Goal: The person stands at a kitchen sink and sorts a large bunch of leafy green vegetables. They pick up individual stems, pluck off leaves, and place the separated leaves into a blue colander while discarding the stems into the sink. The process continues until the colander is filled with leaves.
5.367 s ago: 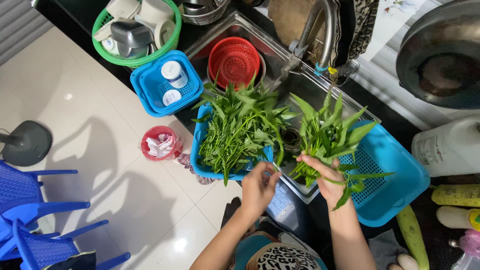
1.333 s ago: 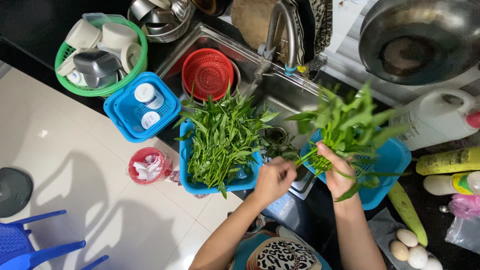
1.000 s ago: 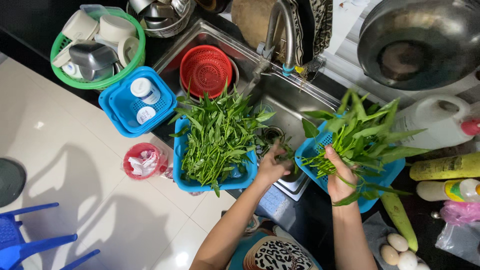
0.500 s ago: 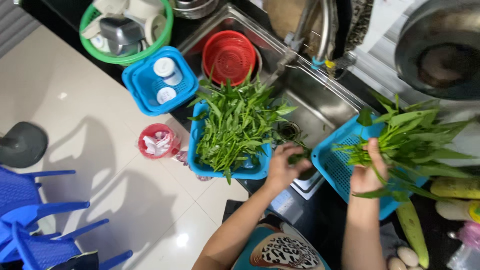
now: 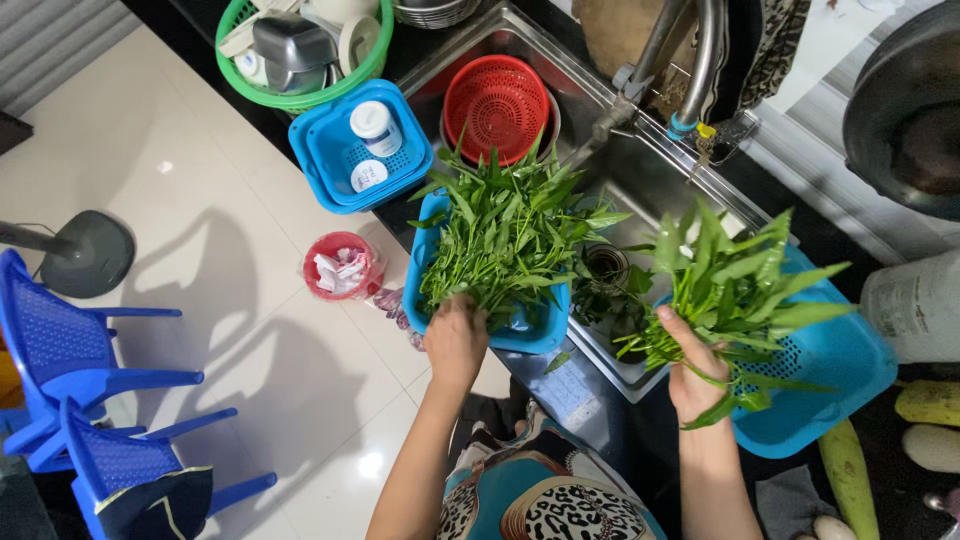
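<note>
The fingers of the left hand [image 5: 455,338] are buried in the leafy greens [image 5: 505,235], which also cover most of the blue basket [image 5: 540,335] under them, so whether the hand is closed cannot be told. Right of the sink [image 5: 640,170], the dark pan [image 5: 905,110], the white jug [image 5: 915,305] and the pale gourds [image 5: 930,405] run off the picture's edge. The stems inside the right hand [image 5: 695,370] are hidden by its palm.
</note>
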